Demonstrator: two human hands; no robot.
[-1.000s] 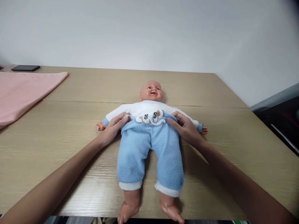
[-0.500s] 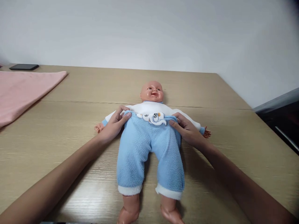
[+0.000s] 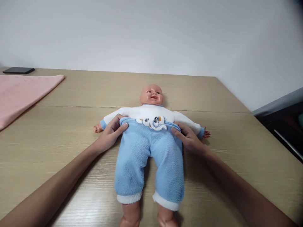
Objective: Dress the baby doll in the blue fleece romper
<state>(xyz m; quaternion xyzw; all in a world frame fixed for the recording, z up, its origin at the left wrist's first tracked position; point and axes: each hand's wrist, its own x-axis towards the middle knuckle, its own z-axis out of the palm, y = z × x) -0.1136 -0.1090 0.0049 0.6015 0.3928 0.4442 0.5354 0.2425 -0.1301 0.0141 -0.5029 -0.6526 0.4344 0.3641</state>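
Note:
A baby doll [image 3: 151,94] lies on its back on the wooden table, head toward the wall and feet toward me. It wears a white top [image 3: 151,112] with blue cuffs and fleecy blue trousers [image 3: 149,138] with white hems. A white elephant patch [image 3: 155,123] sits at the front of the trousers' waist. At the waistband's left side, my left hand [image 3: 112,132] pinches the blue fabric between thumb and fingers. My right hand [image 3: 188,135] grips the waistband at the opposite side, its fingers partly hidden behind the cloth.
A pink cloth [image 3: 26,94] lies flat at the table's left. Behind it, near the wall, is a dark phone [image 3: 19,70]. Beyond the right edge of the table [image 3: 236,132] stands a black object [image 3: 284,123] with a light strip.
The view has shifted slightly, so the whole scene sits a little lower and further left. Both hands keep hold of the waistband, which sits slightly lower against the white top.

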